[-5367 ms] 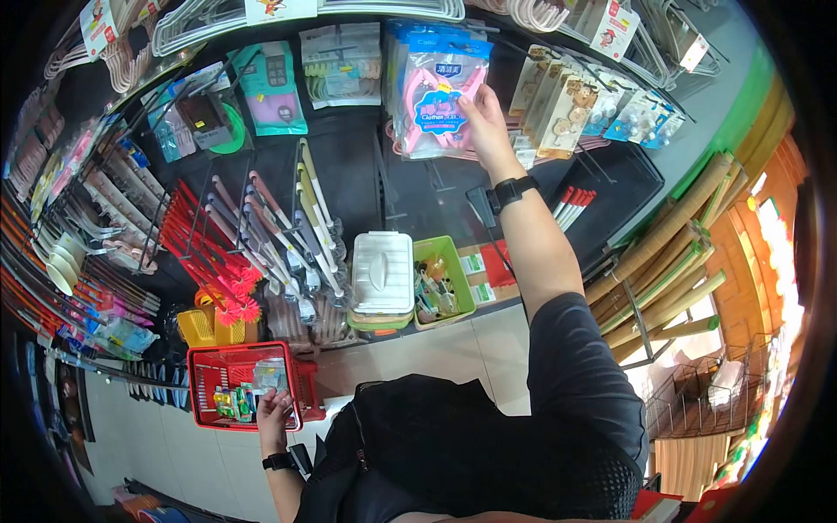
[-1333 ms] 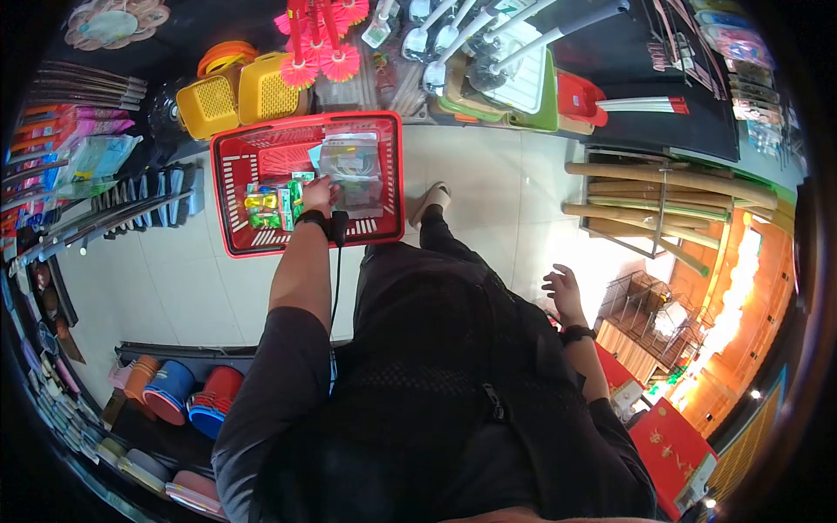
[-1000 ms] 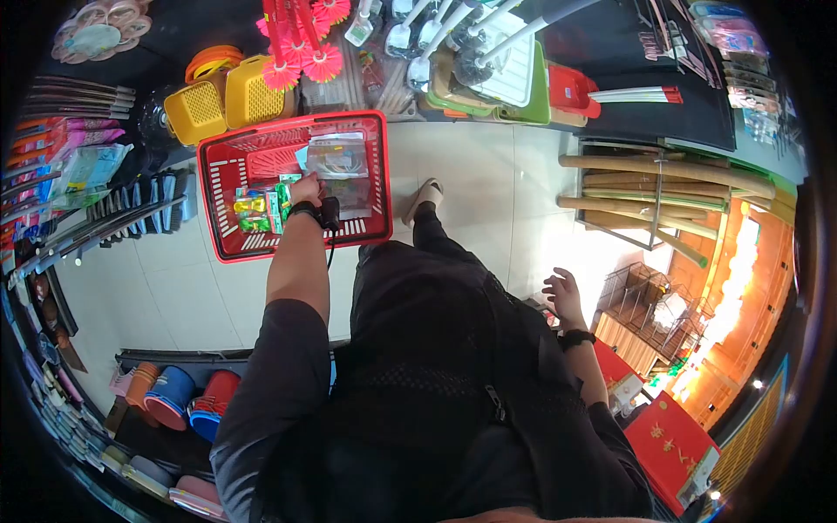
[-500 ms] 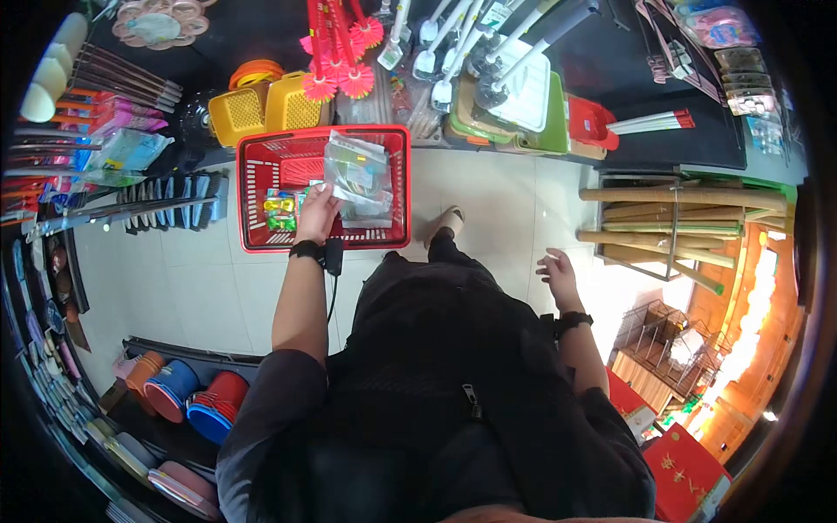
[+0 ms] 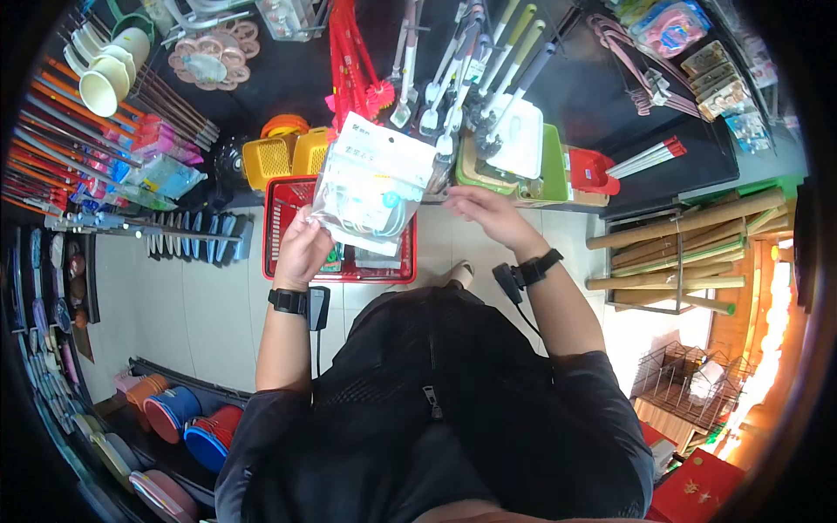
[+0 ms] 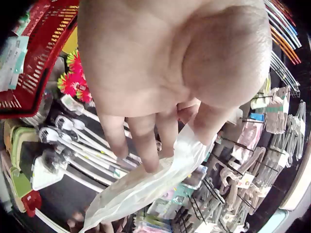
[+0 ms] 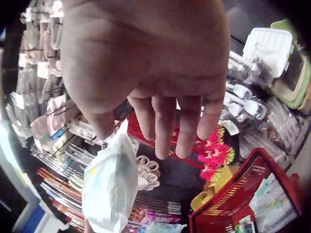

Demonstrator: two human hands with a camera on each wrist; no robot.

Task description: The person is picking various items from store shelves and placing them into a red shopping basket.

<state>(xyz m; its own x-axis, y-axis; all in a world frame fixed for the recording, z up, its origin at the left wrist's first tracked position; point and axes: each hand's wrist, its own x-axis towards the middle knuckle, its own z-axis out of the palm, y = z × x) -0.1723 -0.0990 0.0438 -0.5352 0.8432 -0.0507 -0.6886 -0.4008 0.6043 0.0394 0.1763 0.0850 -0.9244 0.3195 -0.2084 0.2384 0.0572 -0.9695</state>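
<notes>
The thumb and fingers of the person's left hand [image 5: 301, 253] grip the near left edge of a clear, flat plastic pouch with white printed labels and pale looped contents [image 5: 375, 187]. The fingers of the right hand [image 5: 497, 218] are released and extended, close to the pouch's right side; whether they touch it cannot be told. A black strap circles each wrist.

The pouch is held up above a red plastic shopping basket with slotted walls [image 5: 271, 235], covering part of it. Small green packages [image 5: 331, 256] lie inside the basket.

On the far side stand yellow perforated plastic baskets [image 5: 266, 163], with pink-red bristled brushes on long red handles [image 5: 349, 65] to their right. Farther right are a white ribbed lid [image 5: 520, 139], a green plastic bin [image 5: 553, 166] and a red plastic container [image 5: 591, 172]. At the far right, long tan poles [image 5: 689, 228] rest in a metal rack. Stacked blue and red buckets [image 5: 214, 436] stand near, on the left.
</notes>
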